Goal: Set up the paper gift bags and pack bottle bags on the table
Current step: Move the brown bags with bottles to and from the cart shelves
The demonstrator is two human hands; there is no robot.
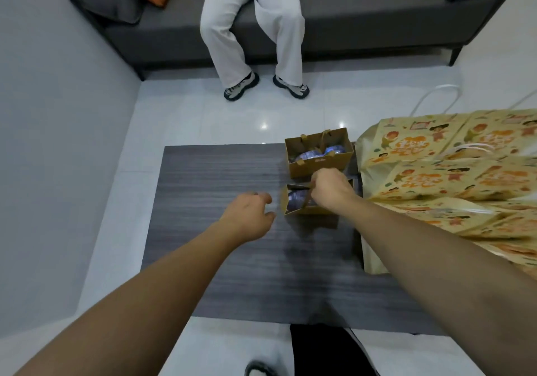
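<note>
Two small brown paper gift bags stand on the dark wooden table (220, 259). The far gift bag (318, 155) is upright with blue-wrapped contents showing inside. The near gift bag (308, 210) also holds blue-wrapped items. My right hand (331, 188) is over the near bag and grips its brown handle. My left hand (250, 216) hovers just left of that bag, fingers loosely curled, holding nothing.
A heap of flat yellow printed paper bags (453, 178) with white handles covers the table's right side. A person in white trousers (250, 27) sits on the grey sofa (363, 27) beyond the table. My own leg (325, 349) is at the near edge.
</note>
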